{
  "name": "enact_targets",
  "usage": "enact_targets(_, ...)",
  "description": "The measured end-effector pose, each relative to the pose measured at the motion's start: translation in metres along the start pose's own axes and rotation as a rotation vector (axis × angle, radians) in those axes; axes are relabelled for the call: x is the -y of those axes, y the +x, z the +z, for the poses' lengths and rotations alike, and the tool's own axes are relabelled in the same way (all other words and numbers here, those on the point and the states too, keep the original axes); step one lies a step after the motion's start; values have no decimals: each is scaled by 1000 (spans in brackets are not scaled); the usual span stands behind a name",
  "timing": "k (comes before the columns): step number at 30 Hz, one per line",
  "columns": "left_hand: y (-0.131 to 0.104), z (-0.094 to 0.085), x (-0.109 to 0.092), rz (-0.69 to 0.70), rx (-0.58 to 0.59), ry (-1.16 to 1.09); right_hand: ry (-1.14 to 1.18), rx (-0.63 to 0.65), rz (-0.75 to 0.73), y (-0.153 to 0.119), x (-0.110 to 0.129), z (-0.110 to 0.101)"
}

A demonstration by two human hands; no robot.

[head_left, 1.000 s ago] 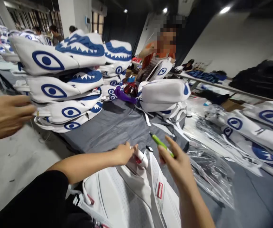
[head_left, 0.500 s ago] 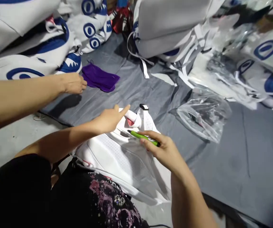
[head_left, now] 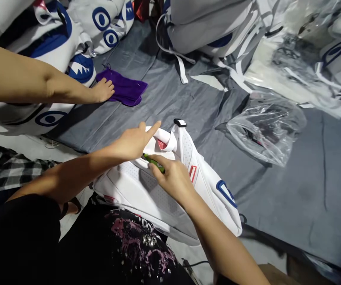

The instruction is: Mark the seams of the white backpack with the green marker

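Observation:
A white backpack point(head_left: 122, 184) with a black buckle and red labels lies at the table's front edge, against my lap. My left hand point(head_left: 133, 141) grips its top edge beside the carry handle point(head_left: 160, 134), index finger stretched out and the other fingers partly hidden. In my right hand point(head_left: 173, 174) is a slim green-handled tool point(head_left: 155, 162), its dark front end close to my left hand at the bag's top seam. What its tip touches is hidden.
Another person's hand point(head_left: 103, 91) rests on a purple cloth point(head_left: 128, 89) at the left. White bags with blue eye patches point(head_left: 101, 19) are piled behind. A clear plastic bag point(head_left: 268, 126) and white straps point(head_left: 182, 71) lie on the grey table cover point(head_left: 301, 190).
My right hand has moved left with the green-handled tool, up to my left hand, which keeps its hold. The other person's hand has come onto the purple cloth. The view has shifted.

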State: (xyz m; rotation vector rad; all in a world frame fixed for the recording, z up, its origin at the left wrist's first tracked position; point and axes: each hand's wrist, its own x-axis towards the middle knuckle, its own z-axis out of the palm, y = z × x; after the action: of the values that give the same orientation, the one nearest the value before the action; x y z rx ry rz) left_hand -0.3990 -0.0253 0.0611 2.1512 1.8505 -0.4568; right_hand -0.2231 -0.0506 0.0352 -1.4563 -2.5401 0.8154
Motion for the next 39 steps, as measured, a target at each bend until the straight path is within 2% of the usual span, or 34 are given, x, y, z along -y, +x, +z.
enact_targets(4,-1,-4,-2,-12,27,-19,-106,-18,2,-1,6,4)
enact_targets(7,2,-4,1,-25,54,-19,-95,2,-1,2,9,4)
enact_targets(10,2,1,4,18,13,-5,-63,17,52,1,17,6)
enact_targets(13,-3,8,7,41,-26,-9,81,45,48,-1,26,8)
enact_targets(15,1,13,12,23,-37,44,227,36,26,1,22,3)
enact_targets(17,9,17,17,56,-42,95,323,-15,23,-2,3,-10)
enact_targets(19,15,19,18,64,-39,106,486,-116,59,-17,-29,-27)
enact_targets(21,16,19,15,42,-25,96,757,-310,127,-38,-72,-42)
enact_targets(22,15,19,14,28,-15,91,841,-467,178,-47,-97,-48)
enact_targets(23,14,19,12,13,-3,90,844,-599,222,-53,-122,-52)
enact_targets(24,13,19,10,1,8,90,759,-659,275,-54,-148,-55)
enact_targets(27,13,19,7,-23,25,95,477,-663,445,-36,-216,-57)
enact_targets(29,15,20,7,-34,26,91,352,-653,522,-12,-248,-59)
enact_targets(31,16,22,6,-43,25,82,214,-636,567,15,-271,-64)
enact_targets(35,19,27,7,-70,20,65,-25,-567,547,58,-295,-75)
enact_targets(39,22,34,11,-72,17,28,-174,-420,488,68,-297,-63)
